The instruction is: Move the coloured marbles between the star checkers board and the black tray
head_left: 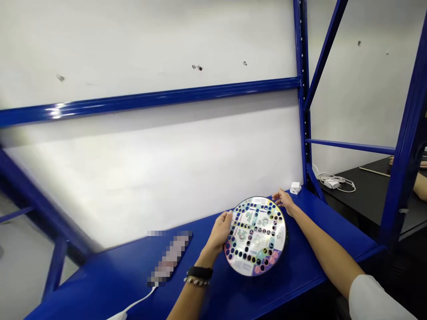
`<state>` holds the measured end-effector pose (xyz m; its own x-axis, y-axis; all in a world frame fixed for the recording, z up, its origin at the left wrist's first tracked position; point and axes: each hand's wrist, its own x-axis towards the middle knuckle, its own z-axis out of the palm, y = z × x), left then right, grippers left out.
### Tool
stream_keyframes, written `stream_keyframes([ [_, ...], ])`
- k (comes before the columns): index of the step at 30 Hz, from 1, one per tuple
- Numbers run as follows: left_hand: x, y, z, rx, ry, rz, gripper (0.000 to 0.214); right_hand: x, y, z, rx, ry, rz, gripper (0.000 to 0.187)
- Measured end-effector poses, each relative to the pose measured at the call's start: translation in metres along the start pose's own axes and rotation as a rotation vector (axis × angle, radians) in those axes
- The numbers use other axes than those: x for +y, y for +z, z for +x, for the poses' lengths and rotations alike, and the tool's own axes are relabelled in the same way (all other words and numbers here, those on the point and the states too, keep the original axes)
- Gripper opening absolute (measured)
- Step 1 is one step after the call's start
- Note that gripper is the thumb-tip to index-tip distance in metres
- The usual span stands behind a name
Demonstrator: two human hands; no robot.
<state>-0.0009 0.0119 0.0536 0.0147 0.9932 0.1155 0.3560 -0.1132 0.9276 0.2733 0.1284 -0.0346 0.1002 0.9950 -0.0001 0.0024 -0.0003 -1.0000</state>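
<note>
A round game board (pixel 255 236), printed with a cross-shaped track of dark and coloured dots, is tilted above the blue shelf. My left hand (pixel 221 230) grips its left edge, the thumb near the top face and the other fingers hidden. Beyond the board's upper right edge, my right hand (pixel 283 201) has its fingers stretched out and apart. Whether its fingertips touch the rim I cannot tell. A black band and a beaded bracelet are on my left wrist.
A white charger plug (pixel 295 188) stands by the shelf's back right corner. On the left lies a blurred-out phone-like device (pixel 170 260) with a white cable (pixel 140 300). Blue metal posts frame the shelf (pixel 110 275). On a black table (pixel 370 191) at right lies a coiled white cable (pixel 333 180); another person's arm (pixel 420 186) shows there.
</note>
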Motion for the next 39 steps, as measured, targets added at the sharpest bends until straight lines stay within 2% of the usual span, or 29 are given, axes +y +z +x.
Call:
stream_keyframes([
  [2, -0.018, 0.022, 0.016, -0.006, 0.027, 0.131, 0.039, -0.003, -0.003, -0.001, -0.024, 0.054, 0.033, 0.053],
  [4, -0.03, 0.038, 0.029, 0.017, 0.064, 0.374, 0.033, -0.005, -0.002, -0.005, -0.063, 0.062, 0.003, 0.045],
  [6, -0.037, 0.047, 0.037, 0.013, 0.066, 0.587, 0.03, -0.006, 0.0, -0.01, -0.112, 0.021, -0.069, 0.038],
  [9, -0.041, 0.051, 0.042, -0.008, 0.033, 0.707, 0.029, -0.006, 0.006, -0.016, -0.199, -0.068, -0.18, 0.031],
  [14, -0.048, 0.047, 0.042, 0.015, 0.009, 0.742, 0.036, -0.003, 0.013, -0.024, -0.271, -0.208, -0.384, 0.025],
  [19, -0.06, 0.046, 0.043, 0.056, 0.015, 0.686, 0.036, 0.001, 0.018, -0.028, -0.224, -0.324, -0.61, 0.023],
  [21, -0.066, 0.043, 0.045, 0.034, 0.05, 0.604, 0.04, 0.002, 0.019, -0.028, -0.216, -0.348, -0.63, 0.024],
  [23, -0.072, 0.038, 0.046, -0.043, 0.101, 0.513, 0.037, 0.002, 0.019, -0.028, -0.214, -0.368, -0.639, 0.026],
  [26, -0.076, 0.034, 0.048, -0.118, 0.14, 0.425, 0.031, 0.0, 0.019, -0.028, -0.196, -0.371, -0.663, 0.024],
  [32, -0.074, 0.038, 0.047, -0.008, 0.062, 0.494, 0.029, -0.008, 0.018, -0.036, -0.142, -0.281, -0.822, 0.02],
  [37, -0.077, 0.035, 0.04, -0.129, 0.164, 0.564, 0.046, -0.012, 0.018, -0.041, -0.163, -0.28, -0.97, 0.029],
  [39, -0.075, 0.033, 0.036, -0.141, 0.183, 0.641, 0.053, -0.015, 0.018, -0.043, -0.166, -0.297, -1.018, 0.032],
])
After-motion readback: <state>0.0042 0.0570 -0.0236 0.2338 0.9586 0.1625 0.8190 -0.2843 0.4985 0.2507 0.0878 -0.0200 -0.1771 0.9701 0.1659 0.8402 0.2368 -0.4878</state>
